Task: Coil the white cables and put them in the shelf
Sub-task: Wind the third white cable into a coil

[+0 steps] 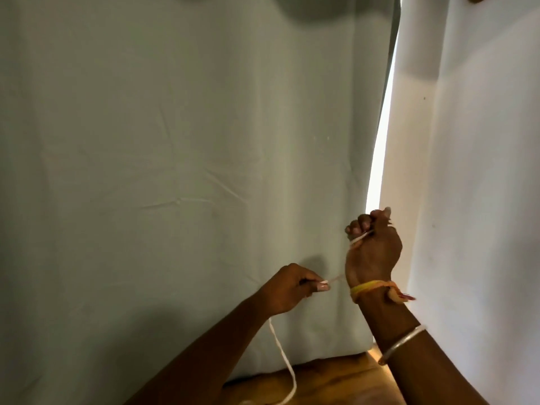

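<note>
Two hands hold one white cable (283, 356). I see the right hand (372, 244) at 3 o'clock, a fist closed on it, and the left hand (287, 287) at 5 o'clock pinching it. The rest hangs toward 6 o'clock, before a pale curtain (175, 141).

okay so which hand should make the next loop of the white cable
The left hand, probably. It pinches the white cable where the loose length hangs down toward the wooden surface, so it can feed slack. The right hand is raised and closed on the cable's upper part, serving as anchor.
</note>
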